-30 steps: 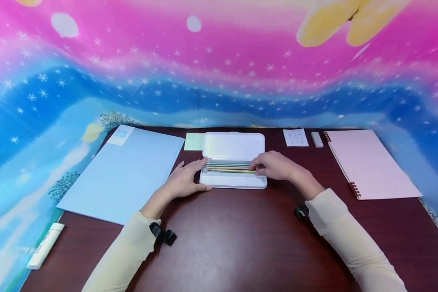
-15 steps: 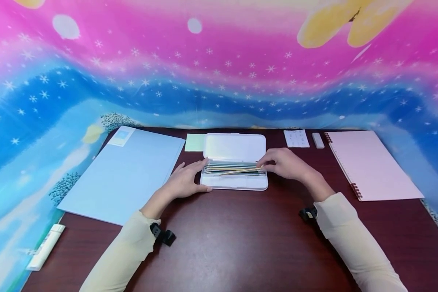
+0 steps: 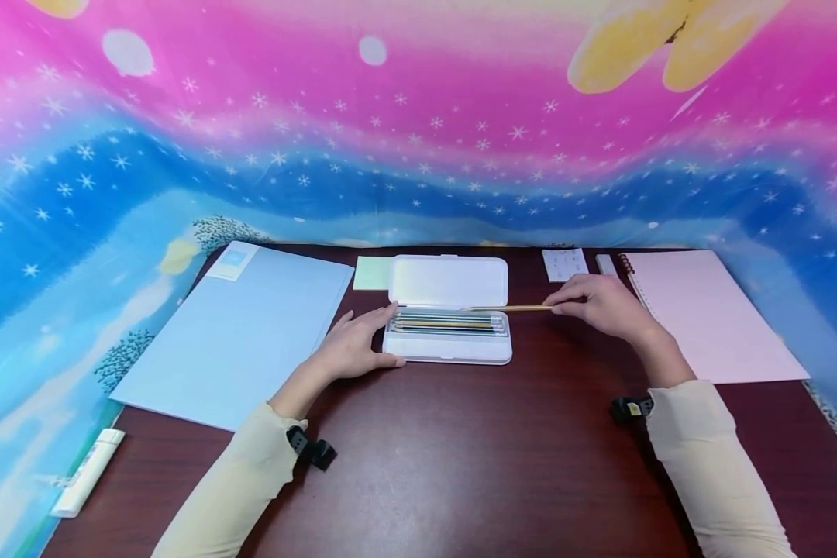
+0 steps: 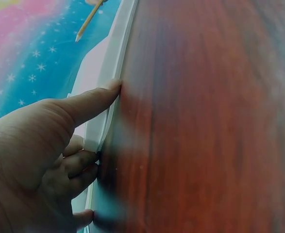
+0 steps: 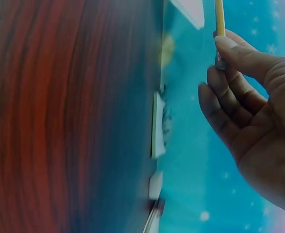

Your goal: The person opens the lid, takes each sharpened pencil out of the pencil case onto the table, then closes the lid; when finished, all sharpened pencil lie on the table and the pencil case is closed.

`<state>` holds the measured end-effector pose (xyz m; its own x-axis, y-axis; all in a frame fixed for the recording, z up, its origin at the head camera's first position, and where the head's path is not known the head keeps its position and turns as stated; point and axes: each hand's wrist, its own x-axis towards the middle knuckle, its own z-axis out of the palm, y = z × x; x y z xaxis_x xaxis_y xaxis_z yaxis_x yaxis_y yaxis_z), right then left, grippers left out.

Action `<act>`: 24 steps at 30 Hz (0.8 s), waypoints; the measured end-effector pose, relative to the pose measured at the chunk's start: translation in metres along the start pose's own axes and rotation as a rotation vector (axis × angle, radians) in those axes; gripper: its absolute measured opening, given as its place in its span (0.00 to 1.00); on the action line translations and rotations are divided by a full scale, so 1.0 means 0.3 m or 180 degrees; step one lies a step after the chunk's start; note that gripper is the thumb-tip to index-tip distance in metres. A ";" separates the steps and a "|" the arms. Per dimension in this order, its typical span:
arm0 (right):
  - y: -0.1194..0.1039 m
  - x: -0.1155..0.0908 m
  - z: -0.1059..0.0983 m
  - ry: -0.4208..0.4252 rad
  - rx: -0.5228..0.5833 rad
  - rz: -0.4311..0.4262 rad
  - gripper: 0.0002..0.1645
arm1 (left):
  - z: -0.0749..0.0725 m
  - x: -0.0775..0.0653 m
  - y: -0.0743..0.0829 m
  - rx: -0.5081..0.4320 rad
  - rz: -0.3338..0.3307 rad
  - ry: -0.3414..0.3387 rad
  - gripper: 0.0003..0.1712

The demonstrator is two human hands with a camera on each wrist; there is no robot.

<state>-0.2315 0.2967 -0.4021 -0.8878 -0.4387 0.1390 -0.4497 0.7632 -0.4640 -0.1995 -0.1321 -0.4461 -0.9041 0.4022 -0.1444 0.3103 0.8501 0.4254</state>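
A white pencil case (image 3: 446,347) lies with its lid (image 3: 449,280) raised at the middle of the table. Several pencils (image 3: 446,325) sit side by side in its tray. My left hand (image 3: 349,349) holds the case's left end, thumb along the front edge; in the left wrist view the fingers touch that end. Beyond the case's right side, my right hand (image 3: 610,306) pinches a yellow pencil (image 3: 512,308) near its end. That pencil is raised level, its tip pointing left near the hinge. In the right wrist view, thumb and index finger (image 5: 227,42) hold it by the end.
On the left lie a large blue folder (image 3: 251,333) and a white tube (image 3: 91,473). Green sticky notes (image 3: 371,273) are beside the lid. At the back right are a small white printed paper (image 3: 565,265), an eraser (image 3: 605,264) and a pink spiral notebook (image 3: 718,318).
My right hand has drawn the yellow pencil out of the tray and carried it right and up, clear of the other pencils. My left hand has stayed on the case.
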 end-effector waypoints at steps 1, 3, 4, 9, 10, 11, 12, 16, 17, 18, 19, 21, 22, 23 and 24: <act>0.012 -0.007 -0.007 0.0005 -0.0001 0.0037 0.09 | -0.001 0.000 -0.001 0.0005 -0.0002 -0.0003 0.59; 0.035 -0.019 -0.021 0.0000 0.0014 0.0145 0.09 | -0.001 0.001 -0.003 0.0016 0.0000 -0.0007 0.59; 0.047 -0.025 -0.028 -0.0004 0.0029 0.0209 0.09 | -0.001 0.001 -0.004 0.0019 -0.0001 -0.0010 0.59; 0.106 -0.060 -0.062 -0.0081 0.0112 0.0549 0.09 | -0.003 0.004 -0.005 0.0024 0.0011 -0.0010 0.58; 0.116 -0.066 -0.068 -0.0109 0.0145 0.0611 0.09 | -0.004 0.004 -0.005 0.0025 0.0010 -0.0010 0.58; 0.126 -0.073 -0.075 -0.0135 0.0172 0.0665 0.10 | -0.004 0.004 -0.005 0.0025 0.0009 -0.0013 0.58; 0.135 -0.079 -0.080 -0.0155 0.0214 0.0728 0.10 | -0.004 0.005 -0.004 0.0023 0.0009 -0.0015 0.58; 0.166 -0.097 -0.099 -0.0235 0.0272 0.0868 0.13 | -0.006 0.004 -0.002 0.0015 -0.0001 -0.0021 0.59; 0.173 -0.102 -0.102 -0.0235 0.0239 0.0891 0.13 | -0.006 0.003 -0.001 0.0012 -0.0002 -0.0021 0.59; 0.180 -0.106 -0.105 -0.0229 0.0194 0.0905 0.13 | -0.006 0.003 0.000 0.0011 -0.0005 -0.0021 0.59; 0.187 -0.110 -0.107 -0.0223 0.0140 0.0900 0.12 | -0.007 0.003 0.001 0.0010 -0.0010 -0.0023 0.59; 0.202 -0.120 -0.112 -0.0217 0.0075 0.0907 0.11 | -0.007 0.003 0.002 0.0010 -0.0019 -0.0028 0.59; 0.208 -0.125 -0.114 -0.0222 0.0054 0.0927 0.11 | -0.007 0.003 0.004 0.0006 -0.0022 -0.0031 0.59; 0.214 -0.129 -0.116 -0.0230 0.0048 0.0953 0.11 | -0.007 0.004 0.005 0.0007 -0.0023 -0.0034 0.59; 0.220 -0.133 -0.118 -0.0247 0.0056 0.0961 0.11 | -0.007 0.004 0.006 0.0006 -0.0023 -0.0034 0.59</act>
<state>-0.2293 0.3814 -0.4074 -0.9706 -0.2288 -0.0742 -0.1645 0.8565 -0.4893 -0.2007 -0.1310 -0.4436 -0.9031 0.3996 -0.1570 0.3042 0.8537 0.4227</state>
